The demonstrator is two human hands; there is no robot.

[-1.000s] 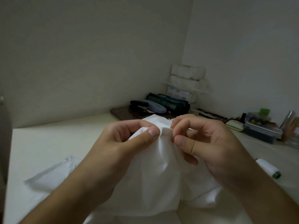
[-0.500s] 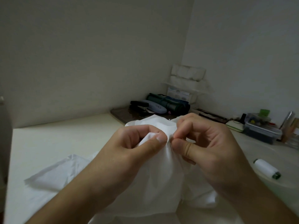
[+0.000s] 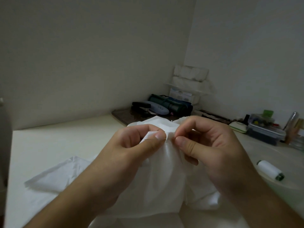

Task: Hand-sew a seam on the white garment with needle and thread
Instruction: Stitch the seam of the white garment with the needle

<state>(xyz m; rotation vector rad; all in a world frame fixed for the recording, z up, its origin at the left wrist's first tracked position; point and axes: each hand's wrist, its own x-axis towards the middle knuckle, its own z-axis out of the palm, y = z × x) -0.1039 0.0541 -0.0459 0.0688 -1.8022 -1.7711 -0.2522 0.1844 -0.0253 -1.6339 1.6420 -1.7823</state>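
Hands raised over a pale table (image 3: 49, 145), both working one bunched edge of the white garment (image 3: 166, 170). Left hand (image 3: 125, 155) pinching a fold of cloth between thumb and curled forefinger, just left of the seam spot. Right hand (image 3: 212, 148) curled too, thumb and forefinger tips pressed together on the same edge, almost touching the left thumb. Needle too small to make out; probably held in that right pinch, though not certain. No thread visible between the fingers either.

Garment lifted at the pinched edge, the rest hanging down and spreading across the near table, one flap lying flat toward the near left.

Spool of white thread (image 3: 269, 171) lying on its side at the right, well apart from the hands. Far corner holding a dark green roll (image 3: 169, 104), a black stapler (image 3: 141, 106) and a stack of white packs (image 3: 190, 76); a lidded plastic box (image 3: 264, 130) of small bits along the far right.

Progress hard to judge: no finished line of stitches showing anywhere on the cloth. Gathered edge between the two pinches suggests stitching under way, mid-stitch at best. Most of the seam, plus knotting and cutting the thread, likely left to do.
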